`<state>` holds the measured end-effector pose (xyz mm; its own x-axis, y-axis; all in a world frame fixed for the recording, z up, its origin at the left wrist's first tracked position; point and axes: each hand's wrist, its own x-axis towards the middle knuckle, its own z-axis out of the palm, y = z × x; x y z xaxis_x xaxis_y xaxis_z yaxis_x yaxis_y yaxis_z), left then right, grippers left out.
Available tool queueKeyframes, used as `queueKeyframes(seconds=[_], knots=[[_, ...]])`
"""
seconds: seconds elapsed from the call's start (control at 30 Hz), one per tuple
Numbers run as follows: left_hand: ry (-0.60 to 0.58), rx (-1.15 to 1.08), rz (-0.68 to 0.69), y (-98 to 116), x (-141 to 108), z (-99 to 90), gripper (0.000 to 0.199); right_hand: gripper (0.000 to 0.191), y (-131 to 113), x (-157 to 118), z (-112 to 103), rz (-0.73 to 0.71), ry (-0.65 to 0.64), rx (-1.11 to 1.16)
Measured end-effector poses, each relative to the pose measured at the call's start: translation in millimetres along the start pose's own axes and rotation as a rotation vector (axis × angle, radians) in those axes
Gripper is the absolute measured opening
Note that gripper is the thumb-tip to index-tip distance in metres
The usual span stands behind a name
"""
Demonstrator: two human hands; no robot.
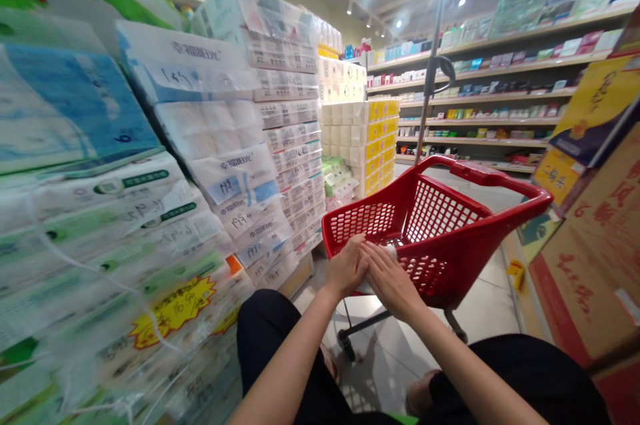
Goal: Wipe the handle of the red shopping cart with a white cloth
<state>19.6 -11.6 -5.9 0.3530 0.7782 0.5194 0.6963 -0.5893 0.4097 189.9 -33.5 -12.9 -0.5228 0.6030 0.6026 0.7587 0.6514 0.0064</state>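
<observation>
My left hand (346, 267) and my right hand (393, 279) meet in front of me, fingertips touching, at the near edge of a red shopping cart (450, 238). The left fingers are curled closed. My right hand has its fingers pressed together and bent over toward the left one. A bit of something white (365, 287) shows below and beside the hands; what it is, I cannot make out. The cart's perforated basket stands just beyond my hands, with its handle at the upper right.
Stacked tissue packs (220, 165) rise along the left, with a yellow price tag (175, 308) in front. Cardboard boxes (590, 265) line the right side. Behind the cart stand a metal pole (430, 78) and shelves (500, 91) of small goods. Tiled floor (390, 345) shows below.
</observation>
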Motion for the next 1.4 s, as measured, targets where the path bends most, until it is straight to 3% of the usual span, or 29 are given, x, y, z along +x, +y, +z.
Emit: queueKeyframes(seconds=[0.07, 0.13, 0.23, 0.33, 0.43, 0.57, 0.67, 0.93, 1.03, 1.23, 1.3, 1.4], knots=[[0.021, -0.028, 0.033, 0.0, -2.9, -0.6, 0.039, 0.049, 8.8, 3.4, -10.9, -0.022, -0.017, 0.106], [0.022, 0.015, 0.052, 1.4, -4.8, -1.2, 0.034, 0.044, 33.2, 1.0, -27.1, 0.091, 0.035, 0.109], [0.003, 0.208, 0.094, 8.9, -1.6, 0.2, 0.024, 0.035, 76.0, -10.4, -46.7, 0.3, 0.149, -0.133], [-0.043, 0.387, 0.158, 24.9, 13.1, 10.5, 0.025, 0.035, 99.5, -21.5, -51.9, 0.337, 0.096, -0.359], [-0.124, 0.437, 0.194, 48.7, 36.4, 33.7, 0.024, 0.037, 101.4, -25.6, -50.6, 0.327, 0.042, -0.458], [-0.176, 0.398, 0.133, 78.2, 61.2, 65.8, 0.025, 0.037, 96.4, -25.3, -55.8, 0.286, -0.013, -0.468], [-0.206, 0.39, 0.139, 84.5, 65.3, 71.5, 0.026, 0.037, 95.5, -25.3, -61.6, 0.313, -0.024, -0.453], [-0.235, 0.44, 0.089, 48.5, 37.5, 42.2, 0.024, 0.04, 92.8, -26.3, -57.7, 0.319, 0.026, -0.394], [-0.214, 0.455, 0.101, 24.6, 18.0, 25.0, 0.026, 0.04, 94.8, -27.6, -56.2, 0.313, 0.02, -0.368], [-0.14, 0.371, 0.253, -34.4, -28.5, -12.9, 0.023, 0.041, 100.0, -27.3, -55.8, 0.323, 0.028, -0.342], [-0.091, 0.362, 0.272, -43.8, -38.1, -15.1, 0.023, 0.042, 97.3, -25.4, -54.8, 0.339, 0.035, -0.351], [-0.066, 0.426, 0.241, -38.4, -38.8, -4.9, 0.027, 0.042, 90.5, -21.8, -52.3, 0.367, 0.061, -0.377]])
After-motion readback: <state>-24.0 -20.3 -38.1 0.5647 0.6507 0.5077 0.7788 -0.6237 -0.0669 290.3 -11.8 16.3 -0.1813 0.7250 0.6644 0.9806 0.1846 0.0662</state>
